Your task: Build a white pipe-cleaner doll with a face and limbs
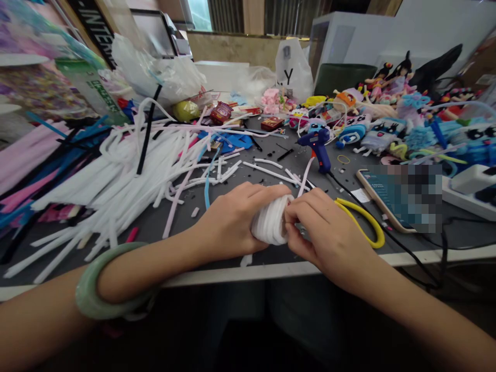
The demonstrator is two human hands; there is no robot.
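Observation:
My left hand (236,219) is wrapped round a white coil of pipe cleaner (270,221), held just above the table's front edge. Against the coil's right end, my right hand (323,227) is closed with thumb and fingers pinched at its rim. Whatever those fingertips grip is too small or hidden to make out. Just behind the hands lie several short white pipe cleaner pieces (267,170) and a pale pink one (306,178). A dark blue glue gun (318,150) stands beyond my right hand.
A large heap of white pipe cleaners (155,160) covers the left side. To the right lie a yellow hoop-shaped strip (374,227), a phone (387,199) and a white power strip (473,191). Fuzzy dolls (383,134) crowd the back right. A black cable (368,237) crosses the front edge.

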